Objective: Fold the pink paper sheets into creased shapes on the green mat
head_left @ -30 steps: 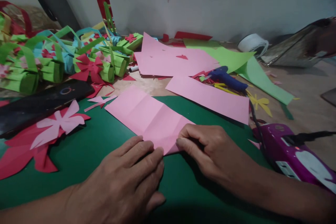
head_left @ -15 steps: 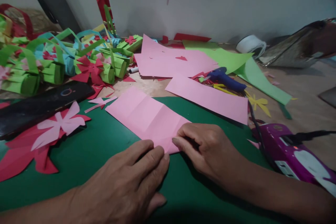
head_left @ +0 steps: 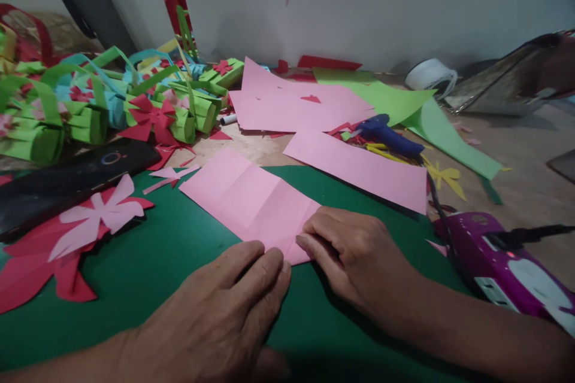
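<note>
The tan bench (head_left: 516, 191) carries a green mat (head_left: 153, 275) at its near side. Paper bags (head_left: 92, 124) in green, blue and yellow crowd the far left. A pen (head_left: 229, 119) and large pink sheets (head_left: 296, 111) lie at the far middle, with green sheets (head_left: 390, 99) to their right. Farther right are a white roll (head_left: 429, 76) and a handbag (head_left: 498, 90); nearer on the right, a yellow flower (head_left: 444, 175) and a purple power strip (head_left: 489, 245).

Creased pink paper (head_left: 254, 194), lying flat

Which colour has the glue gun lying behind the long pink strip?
The glue gun is dark blue, seen in the head view.
</note>
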`<state>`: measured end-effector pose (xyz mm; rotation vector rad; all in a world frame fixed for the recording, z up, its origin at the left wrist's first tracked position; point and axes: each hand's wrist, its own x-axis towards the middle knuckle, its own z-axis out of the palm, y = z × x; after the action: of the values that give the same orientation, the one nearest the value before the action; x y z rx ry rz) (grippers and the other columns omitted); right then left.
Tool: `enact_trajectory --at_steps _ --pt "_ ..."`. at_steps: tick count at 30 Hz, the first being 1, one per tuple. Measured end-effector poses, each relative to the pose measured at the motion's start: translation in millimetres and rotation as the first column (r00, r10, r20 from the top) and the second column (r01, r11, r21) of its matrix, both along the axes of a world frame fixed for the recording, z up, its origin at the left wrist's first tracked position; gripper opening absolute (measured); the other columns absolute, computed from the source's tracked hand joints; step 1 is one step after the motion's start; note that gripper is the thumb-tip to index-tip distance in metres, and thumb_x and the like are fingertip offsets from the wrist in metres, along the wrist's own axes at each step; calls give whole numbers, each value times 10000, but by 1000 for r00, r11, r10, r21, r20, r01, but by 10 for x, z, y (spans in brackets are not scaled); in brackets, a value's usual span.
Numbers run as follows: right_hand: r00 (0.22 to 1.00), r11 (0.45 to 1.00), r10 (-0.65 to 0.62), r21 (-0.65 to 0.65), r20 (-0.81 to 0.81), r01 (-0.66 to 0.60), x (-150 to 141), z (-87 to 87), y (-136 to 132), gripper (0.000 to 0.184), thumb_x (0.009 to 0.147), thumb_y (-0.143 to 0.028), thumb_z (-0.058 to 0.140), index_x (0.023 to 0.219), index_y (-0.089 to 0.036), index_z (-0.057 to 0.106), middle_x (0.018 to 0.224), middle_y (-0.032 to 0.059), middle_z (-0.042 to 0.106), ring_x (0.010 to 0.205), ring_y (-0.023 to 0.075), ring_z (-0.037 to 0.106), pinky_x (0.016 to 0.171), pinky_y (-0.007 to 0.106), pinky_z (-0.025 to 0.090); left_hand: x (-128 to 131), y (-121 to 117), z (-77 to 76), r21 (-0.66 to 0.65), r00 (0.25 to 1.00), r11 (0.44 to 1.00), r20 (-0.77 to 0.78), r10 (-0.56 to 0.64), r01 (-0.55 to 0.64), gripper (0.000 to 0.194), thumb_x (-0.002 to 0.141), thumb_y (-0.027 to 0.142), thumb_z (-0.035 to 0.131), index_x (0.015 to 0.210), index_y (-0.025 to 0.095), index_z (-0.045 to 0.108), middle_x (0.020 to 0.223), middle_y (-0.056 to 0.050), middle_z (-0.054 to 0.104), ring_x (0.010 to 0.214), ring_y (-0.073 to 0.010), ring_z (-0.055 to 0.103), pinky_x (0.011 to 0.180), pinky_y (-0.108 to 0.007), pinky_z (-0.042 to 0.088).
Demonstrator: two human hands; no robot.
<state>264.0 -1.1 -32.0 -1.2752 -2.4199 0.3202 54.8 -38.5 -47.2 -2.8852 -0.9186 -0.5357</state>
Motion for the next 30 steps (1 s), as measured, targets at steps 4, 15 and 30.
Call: enact_trajectory --at_steps 4,15,30 --pt "1000 1000 3 8 2 -3 0 -3 4 195 898 -154 524 707 -156 564 666 13 568 607 138 508 591 278 334 11 -7 22 -9 999 1000 -40 4 -5 516 883 540 545 1130 95 630 1148 -116 636 1081 -278 487 992 -355 383" --pt "1000 999 -1 41 26 0 -23 -12 11 188 890 -145 529 707 -148 573 657 18 571 596 139 515 580 278 334 -27 72 40 0 996 998 -61 -69 69 603 834 585 576 1153 73 610 1145 -140 633 1009 -305 524 857 -380 428" --pt "999 997 -2 73 40 -1 -20 -9 13 205 872 -135 528 669 -161 527 620 -2 525 559 126 467 556 276 307 1 75 110 -72 996 997 -73 -47 41 557 859 581 555 1143 107 624 1111 -111 657 964 -278 552 833 -365 441"
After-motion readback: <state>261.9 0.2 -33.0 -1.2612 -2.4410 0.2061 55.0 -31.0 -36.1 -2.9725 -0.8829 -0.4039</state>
